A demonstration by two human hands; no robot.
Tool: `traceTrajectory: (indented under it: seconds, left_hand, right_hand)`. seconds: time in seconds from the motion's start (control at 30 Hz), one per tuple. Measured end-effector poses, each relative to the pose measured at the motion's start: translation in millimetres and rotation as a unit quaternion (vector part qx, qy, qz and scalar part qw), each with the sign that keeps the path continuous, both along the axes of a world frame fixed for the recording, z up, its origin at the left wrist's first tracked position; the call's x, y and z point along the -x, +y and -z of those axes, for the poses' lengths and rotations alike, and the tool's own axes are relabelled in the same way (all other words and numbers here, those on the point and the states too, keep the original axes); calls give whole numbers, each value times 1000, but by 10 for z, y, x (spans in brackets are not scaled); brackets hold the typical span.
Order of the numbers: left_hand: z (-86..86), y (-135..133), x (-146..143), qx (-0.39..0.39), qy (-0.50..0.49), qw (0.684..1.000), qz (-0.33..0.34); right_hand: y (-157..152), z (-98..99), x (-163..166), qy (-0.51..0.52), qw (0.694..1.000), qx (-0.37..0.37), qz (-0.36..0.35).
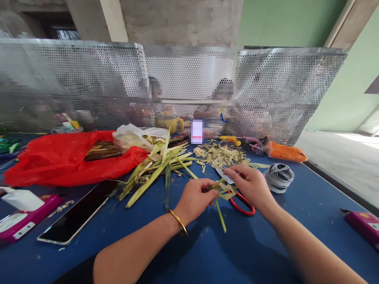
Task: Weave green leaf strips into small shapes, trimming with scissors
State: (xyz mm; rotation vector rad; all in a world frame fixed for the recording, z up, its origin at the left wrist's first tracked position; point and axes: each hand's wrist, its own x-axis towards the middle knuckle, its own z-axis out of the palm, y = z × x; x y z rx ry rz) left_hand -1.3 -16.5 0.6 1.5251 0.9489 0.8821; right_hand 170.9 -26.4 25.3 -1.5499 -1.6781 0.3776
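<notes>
My left hand (194,197), a gold bangle on its wrist, is closed in a pinch on a folded green palm-leaf strip (220,197) above the blue table (207,252). My right hand (251,185) grips the other end of the same folded strip, fingers curled. The strip's loose tail hangs down toward the table. Red-handled scissors (241,205) lie flat under my right hand. A bundle of long palm leaves (156,167) lies just beyond my left hand.
A red plastic bag (62,157) and a white bag (133,136) sit at left. A phone (78,215) and pink case (20,221) lie near left. Leaf scraps (219,154), a grey coil (278,177), orange pouch (286,152), perforated metal screen (189,83) with people behind.
</notes>
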Motion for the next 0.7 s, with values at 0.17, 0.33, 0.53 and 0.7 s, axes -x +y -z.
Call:
traceTrajectory:
  seconds: [0.17,0.33,0.53,0.7]
  left_hand:
    - [-19,-2,54,-84,89,992,30]
    - [-34,-3,70,-90,133,986,38]
    - [-39,1,74,-100,133,986,30]
    - [-63,3,70,-65,110,990,53]
  right_hand:
    - [3,-63,-51,16,979,148,-138]
    - [-9,-21,-40,26,971,161,-174]
    - [-12,55,54,48,982,108,-147]
    - [-28,73,99,100,968,170,-155]
